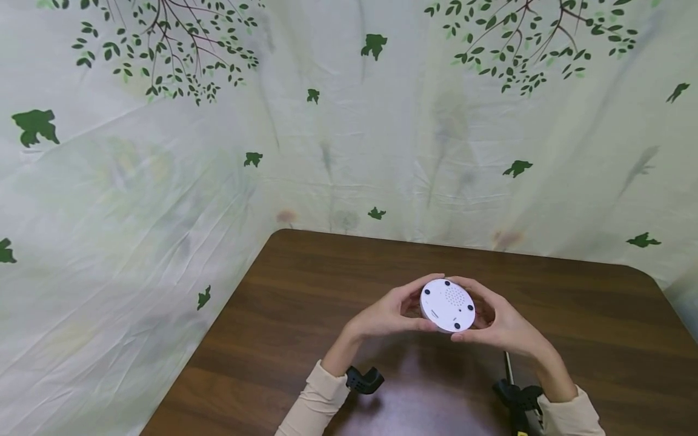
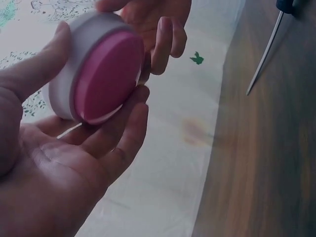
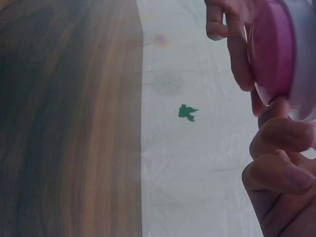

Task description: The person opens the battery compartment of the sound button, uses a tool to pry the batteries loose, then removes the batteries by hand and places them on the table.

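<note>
Between both hands, above the table, is a round white push-button buzzer (image 1: 448, 306) with a pink top. Its white underside, with a cluster of small holes and several dark round spots, faces the head camera. My left hand (image 1: 389, 312) grips the rim on one side, thumb below and fingers above. On the opposite side my right hand (image 1: 504, 321) holds the rim with thumb and fingers. The left wrist view shows the pink dome (image 2: 109, 76), turned away from my head. In the right wrist view the buzzer (image 3: 276, 54) is partly cut off by the frame edge.
A screwdriver (image 1: 509, 367) lies on the brown wooden table (image 1: 327, 266) beneath my right wrist; the wrist partly hides it. Black wrist cameras (image 1: 365, 380) are strapped to both arms. A white cloth with leaf prints (image 1: 349, 157) hangs behind and left of the table.
</note>
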`<move>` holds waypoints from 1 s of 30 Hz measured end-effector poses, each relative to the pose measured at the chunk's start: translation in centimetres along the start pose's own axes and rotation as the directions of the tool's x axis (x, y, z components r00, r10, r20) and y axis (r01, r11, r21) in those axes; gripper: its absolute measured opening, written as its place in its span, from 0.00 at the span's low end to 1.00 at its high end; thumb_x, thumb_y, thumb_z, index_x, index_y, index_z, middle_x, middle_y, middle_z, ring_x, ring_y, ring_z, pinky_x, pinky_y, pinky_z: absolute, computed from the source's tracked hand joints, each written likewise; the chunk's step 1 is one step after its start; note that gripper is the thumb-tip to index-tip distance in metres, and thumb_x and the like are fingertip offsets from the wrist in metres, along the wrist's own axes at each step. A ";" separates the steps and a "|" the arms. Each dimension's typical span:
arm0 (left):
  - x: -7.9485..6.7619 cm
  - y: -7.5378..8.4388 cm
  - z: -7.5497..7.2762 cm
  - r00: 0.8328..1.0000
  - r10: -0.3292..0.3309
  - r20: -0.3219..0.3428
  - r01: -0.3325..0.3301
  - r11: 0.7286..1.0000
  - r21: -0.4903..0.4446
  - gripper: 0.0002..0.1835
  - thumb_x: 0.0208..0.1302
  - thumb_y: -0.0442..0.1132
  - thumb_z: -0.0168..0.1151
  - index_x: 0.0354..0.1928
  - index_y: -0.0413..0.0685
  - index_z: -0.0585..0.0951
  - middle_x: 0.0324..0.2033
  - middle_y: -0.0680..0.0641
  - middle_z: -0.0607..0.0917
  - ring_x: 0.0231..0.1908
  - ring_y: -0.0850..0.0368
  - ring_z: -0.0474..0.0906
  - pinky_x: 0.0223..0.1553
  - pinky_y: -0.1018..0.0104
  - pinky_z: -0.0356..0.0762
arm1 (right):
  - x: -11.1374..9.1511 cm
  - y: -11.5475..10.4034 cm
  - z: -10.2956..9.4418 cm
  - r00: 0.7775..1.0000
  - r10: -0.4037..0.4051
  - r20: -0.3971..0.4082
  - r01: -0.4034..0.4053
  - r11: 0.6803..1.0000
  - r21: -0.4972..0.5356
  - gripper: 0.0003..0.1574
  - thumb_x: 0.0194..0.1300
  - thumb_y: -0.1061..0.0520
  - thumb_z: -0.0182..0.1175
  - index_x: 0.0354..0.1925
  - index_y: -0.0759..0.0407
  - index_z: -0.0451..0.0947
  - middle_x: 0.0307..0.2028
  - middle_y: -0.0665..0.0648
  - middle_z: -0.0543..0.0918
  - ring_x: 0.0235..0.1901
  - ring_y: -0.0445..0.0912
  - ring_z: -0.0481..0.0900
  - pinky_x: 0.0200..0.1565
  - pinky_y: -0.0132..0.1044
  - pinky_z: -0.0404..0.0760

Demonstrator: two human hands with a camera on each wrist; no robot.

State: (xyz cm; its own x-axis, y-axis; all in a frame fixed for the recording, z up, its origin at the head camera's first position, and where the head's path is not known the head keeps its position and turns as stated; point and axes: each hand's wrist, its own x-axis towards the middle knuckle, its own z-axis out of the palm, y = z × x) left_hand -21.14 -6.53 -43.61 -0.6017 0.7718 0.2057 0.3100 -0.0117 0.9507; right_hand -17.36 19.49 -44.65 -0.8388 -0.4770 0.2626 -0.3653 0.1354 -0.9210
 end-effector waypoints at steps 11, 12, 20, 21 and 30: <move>0.0 0.2 1.0 0.977 -0.131 -0.169 0.128 0.991 -0.025 0.39 0.59 0.27 0.74 0.66 0.44 0.60 0.60 0.38 0.82 0.48 0.68 0.81 0.51 0.72 0.81 | -0.1 0.3 0.4 0.994 0.025 -0.105 -0.048 0.974 -0.221 0.49 0.57 0.57 0.79 0.72 0.49 0.69 0.57 0.54 0.77 0.32 0.39 0.76 0.31 0.29 0.75; 0.1 0.1 1.1 0.975 -0.131 -0.181 0.129 0.991 -0.021 0.40 0.58 0.27 0.75 0.66 0.44 0.60 0.60 0.39 0.82 0.48 0.69 0.81 0.50 0.72 0.81 | 0.0 0.2 0.4 0.994 0.018 -0.111 -0.044 0.970 -0.238 0.49 0.56 0.57 0.79 0.72 0.48 0.69 0.56 0.54 0.77 0.31 0.39 0.75 0.30 0.30 0.74; 0.1 -0.2 1.3 0.981 -0.106 -0.160 0.117 0.992 0.057 0.45 0.56 0.29 0.78 0.71 0.48 0.62 0.62 0.41 0.81 0.53 0.70 0.79 0.53 0.73 0.81 | 0.1 0.4 0.2 0.995 -0.047 -0.083 0.021 0.955 -0.294 0.52 0.52 0.56 0.82 0.71 0.51 0.69 0.57 0.53 0.76 0.33 0.38 0.78 0.30 0.32 0.79; 0.1 -0.2 1.2 0.984 -0.099 -0.146 0.109 0.992 0.064 0.45 0.56 0.29 0.78 0.71 0.48 0.62 0.62 0.42 0.80 0.54 0.69 0.79 0.54 0.72 0.81 | 0.1 0.4 0.1 0.996 -0.055 -0.073 0.032 0.958 -0.285 0.52 0.51 0.56 0.82 0.71 0.51 0.69 0.56 0.53 0.76 0.33 0.39 0.79 0.30 0.32 0.80; 0.2 -0.4 0.7 0.997 -0.057 -0.056 0.062 0.994 0.091 0.45 0.55 0.30 0.78 0.73 0.53 0.67 0.62 0.45 0.79 0.54 0.66 0.80 0.57 0.68 0.81 | -0.2 0.1 -0.4 0.998 -0.064 0.001 0.062 0.957 -0.282 0.53 0.52 0.55 0.82 0.73 0.50 0.69 0.46 0.49 0.75 0.31 0.40 0.78 0.30 0.33 0.80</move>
State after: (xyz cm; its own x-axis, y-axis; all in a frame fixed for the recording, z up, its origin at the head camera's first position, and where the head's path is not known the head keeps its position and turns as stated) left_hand -20.92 -5.93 -44.14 -0.6585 0.7345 0.1639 0.3381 0.0941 0.9364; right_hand -17.40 19.99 -44.66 -0.8133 -0.4852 0.3211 -0.5155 0.3449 -0.7844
